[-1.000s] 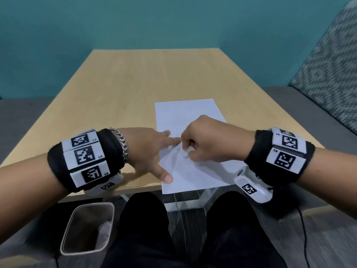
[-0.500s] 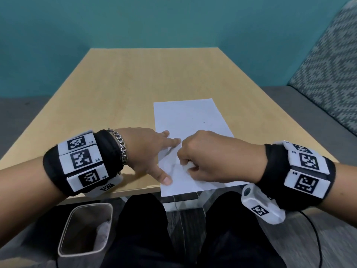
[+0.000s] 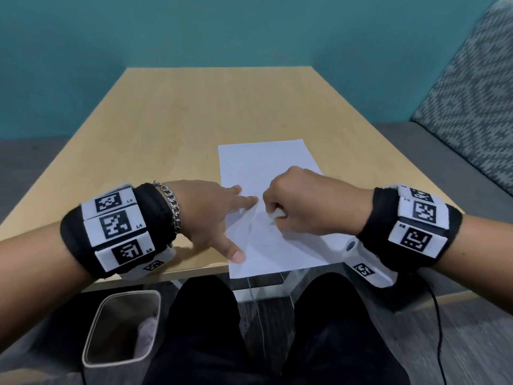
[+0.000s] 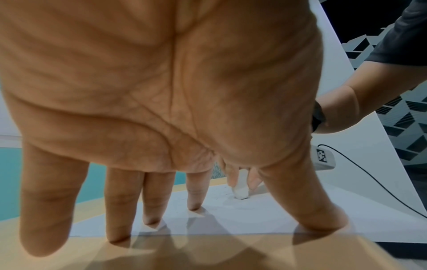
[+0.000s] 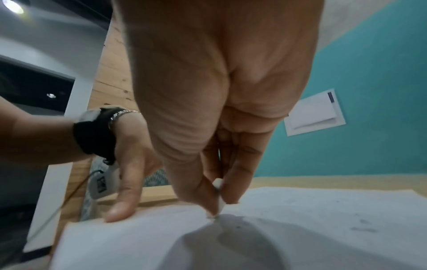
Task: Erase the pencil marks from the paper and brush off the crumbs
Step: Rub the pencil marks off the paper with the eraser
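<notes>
A white sheet of paper (image 3: pixel 263 168) lies on the wooden table (image 3: pixel 194 120), its near end hanging over the front edge. My left hand (image 3: pixel 222 218) lies spread on the paper's left side, straight fingers and thumb pressing it down (image 4: pixel 194 204). My right hand (image 3: pixel 299 207) pinches a small white eraser (image 3: pixel 273 214) between thumb and fingers, its tip on the paper (image 5: pixel 218 206) close to my left index finger. Faint grey pencil marks (image 5: pixel 362 228) show on the paper in the right wrist view. From the left wrist, the eraser (image 4: pixel 240 190) stands upright on the sheet.
A grey waste bin (image 3: pixel 122 329) stands on the floor below the table's front left edge. A patterned sofa (image 3: pixel 472 107) is at the right. My legs in black trousers (image 3: pixel 208 329) are under the table edge. A cable (image 3: pixel 438 315) hangs from my right wrist.
My right hand with the eraser has shifted back and forth across the paper, ending slightly right and farther from me. The left hand stays pressed on the sheet.
</notes>
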